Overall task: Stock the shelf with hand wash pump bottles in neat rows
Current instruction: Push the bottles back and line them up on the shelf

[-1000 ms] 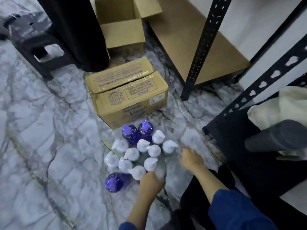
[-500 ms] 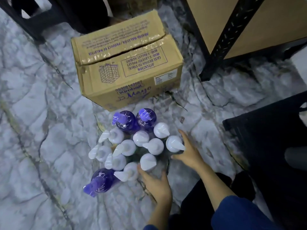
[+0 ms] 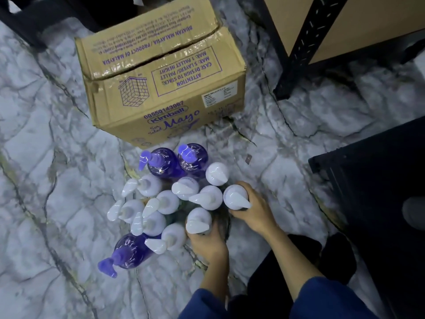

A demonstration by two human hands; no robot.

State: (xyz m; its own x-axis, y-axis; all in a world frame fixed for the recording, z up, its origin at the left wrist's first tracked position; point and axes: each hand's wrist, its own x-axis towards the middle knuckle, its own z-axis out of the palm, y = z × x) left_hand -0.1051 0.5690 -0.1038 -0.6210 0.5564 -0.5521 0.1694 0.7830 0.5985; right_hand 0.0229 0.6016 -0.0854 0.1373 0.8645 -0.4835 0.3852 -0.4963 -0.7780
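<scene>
While I look down over the marble floor (image 3: 57, 203), I see a cluster of pump bottles standing upright just in front of a closed cardboard box (image 3: 161, 84) printed with purple lettering. My left hand (image 3: 208, 246) curls round the nearest white-capped bottle (image 3: 198, 221) at the cluster's near edge, fingers wrapped about its body below the pump. My right hand (image 3: 254, 211) grips another white-capped bottle (image 3: 235, 198) on the right side of the group, fingers curled round its far side. Two purple bottles (image 3: 177, 161) stand at the back, touching the box, and a third purple bottle (image 3: 128, 252) sits at the near left. A black shelf post (image 3: 305, 40) rises at upper right, with a brown shelf board (image 3: 368, 17) behind it
</scene>
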